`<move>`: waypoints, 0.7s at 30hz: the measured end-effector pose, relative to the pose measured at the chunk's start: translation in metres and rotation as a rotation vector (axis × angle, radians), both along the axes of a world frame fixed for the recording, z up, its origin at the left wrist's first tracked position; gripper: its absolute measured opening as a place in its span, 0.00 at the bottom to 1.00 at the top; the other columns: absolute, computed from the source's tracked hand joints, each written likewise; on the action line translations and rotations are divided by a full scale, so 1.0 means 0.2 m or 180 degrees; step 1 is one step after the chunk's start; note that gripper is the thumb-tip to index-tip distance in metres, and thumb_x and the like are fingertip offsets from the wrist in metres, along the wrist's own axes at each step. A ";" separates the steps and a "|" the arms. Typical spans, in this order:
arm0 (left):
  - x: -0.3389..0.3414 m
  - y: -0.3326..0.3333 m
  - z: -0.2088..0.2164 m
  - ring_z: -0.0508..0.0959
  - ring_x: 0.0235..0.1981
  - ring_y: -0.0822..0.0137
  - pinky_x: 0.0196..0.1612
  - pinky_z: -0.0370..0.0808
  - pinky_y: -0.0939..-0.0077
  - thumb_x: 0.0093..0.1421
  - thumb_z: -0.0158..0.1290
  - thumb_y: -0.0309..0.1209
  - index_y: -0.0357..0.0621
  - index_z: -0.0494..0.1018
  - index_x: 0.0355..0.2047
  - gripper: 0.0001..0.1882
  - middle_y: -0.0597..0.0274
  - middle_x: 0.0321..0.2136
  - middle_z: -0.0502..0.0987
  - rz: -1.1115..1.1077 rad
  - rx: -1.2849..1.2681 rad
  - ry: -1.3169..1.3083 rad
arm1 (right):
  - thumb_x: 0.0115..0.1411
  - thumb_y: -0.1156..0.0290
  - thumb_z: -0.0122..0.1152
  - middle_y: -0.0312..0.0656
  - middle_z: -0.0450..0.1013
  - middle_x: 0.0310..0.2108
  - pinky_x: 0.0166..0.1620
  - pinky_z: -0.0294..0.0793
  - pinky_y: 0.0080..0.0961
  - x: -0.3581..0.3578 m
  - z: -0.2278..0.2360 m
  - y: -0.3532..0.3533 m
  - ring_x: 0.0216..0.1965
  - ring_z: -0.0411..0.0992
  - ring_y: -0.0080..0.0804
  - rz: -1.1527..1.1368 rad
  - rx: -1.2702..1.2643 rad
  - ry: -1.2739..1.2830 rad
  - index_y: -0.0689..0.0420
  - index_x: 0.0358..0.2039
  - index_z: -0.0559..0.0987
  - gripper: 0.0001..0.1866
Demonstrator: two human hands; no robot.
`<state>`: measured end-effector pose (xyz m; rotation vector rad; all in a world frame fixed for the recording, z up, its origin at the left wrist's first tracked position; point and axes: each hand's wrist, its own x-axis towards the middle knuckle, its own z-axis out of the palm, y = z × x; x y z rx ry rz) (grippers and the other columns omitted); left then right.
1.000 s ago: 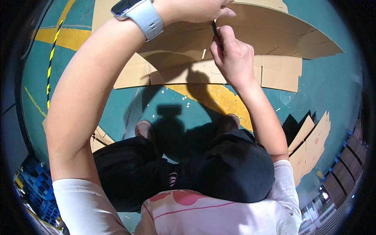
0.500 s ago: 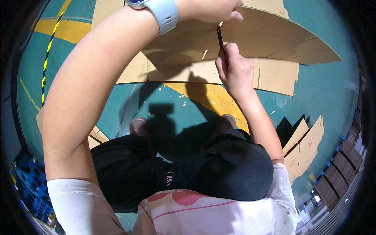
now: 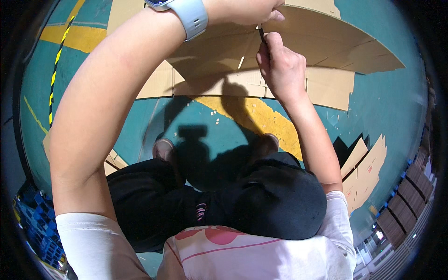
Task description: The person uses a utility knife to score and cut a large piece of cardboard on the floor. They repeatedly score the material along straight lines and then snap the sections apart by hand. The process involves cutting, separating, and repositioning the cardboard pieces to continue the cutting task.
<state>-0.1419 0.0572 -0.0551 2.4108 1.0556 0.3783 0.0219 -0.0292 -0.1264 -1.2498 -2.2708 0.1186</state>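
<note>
A large brown cardboard sheet (image 3: 322, 39) stands tilted up, its long edge bowed across the top of the view. At that upper edge my left hand (image 3: 254, 11) grips the sheet, with a pale blue watch strap on its wrist; some fingers are out of sight behind the edge. Just below it, my right hand (image 3: 283, 65) is closed round a slim black utility knife (image 3: 262, 35). The knife's tip points up at the cardboard, close under my left thumb. Most of its handle is hidden in my fist. A narrow slot shows in the sheet left of the knife.
Flat cardboard (image 3: 329, 88) lies under the raised sheet. Small cardboard scraps are strewn over the green floor (image 3: 154, 112) and its yellow stripe (image 3: 275, 119). More cut cardboard pieces (image 3: 366, 175) lie at the right. My shoes (image 3: 164, 150) stand on the floor before me.
My right hand has moved up and away from me with the knife, nearer to my left hand. Less of the knife shows now. My left hand has shifted slightly left.
</note>
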 end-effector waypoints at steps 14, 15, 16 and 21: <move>0.01 0.00 0.02 0.78 0.26 0.48 0.34 0.74 0.59 0.60 0.52 0.35 0.35 0.76 0.28 0.13 0.43 0.23 0.76 0.0072 -0.0085 0.0211 | 0.50 0.77 0.58 0.41 0.67 0.15 0.20 0.69 0.33 0.13 -0.23 -0.26 0.17 0.70 0.39 0.0193 -0.0476 0.0009 0.56 0.29 0.64 0.11; 0.01 0.00 0.04 0.78 0.27 0.48 0.34 0.74 0.59 0.60 0.52 0.34 0.35 0.76 0.29 0.13 0.43 0.23 0.76 0.0103 -0.0213 0.0212 | 0.51 0.77 0.57 0.42 0.67 0.15 0.20 0.69 0.34 0.16 -0.29 -0.28 0.18 0.71 0.40 0.0288 -0.0532 0.0039 0.56 0.29 0.64 0.10; 0.02 0.00 0.05 0.78 0.28 0.48 0.35 0.74 0.59 0.61 0.52 0.34 0.35 0.76 0.29 0.13 0.43 0.24 0.77 0.0115 -0.0351 0.0209 | 0.52 0.77 0.56 0.42 0.67 0.15 0.20 0.69 0.34 0.19 -0.36 -0.30 0.19 0.71 0.40 0.0363 -0.0600 0.0066 0.56 0.29 0.64 0.09; 0.03 0.02 0.02 0.78 0.35 0.48 0.41 0.72 0.61 0.63 0.48 0.36 0.33 0.75 0.36 0.15 0.40 0.31 0.77 -0.0147 -0.0473 0.0128 | 0.57 0.66 0.58 0.46 0.70 0.24 0.29 0.72 0.38 0.32 -0.71 -0.23 0.28 0.73 0.43 0.0181 -0.0731 -0.0456 0.57 0.34 0.67 0.11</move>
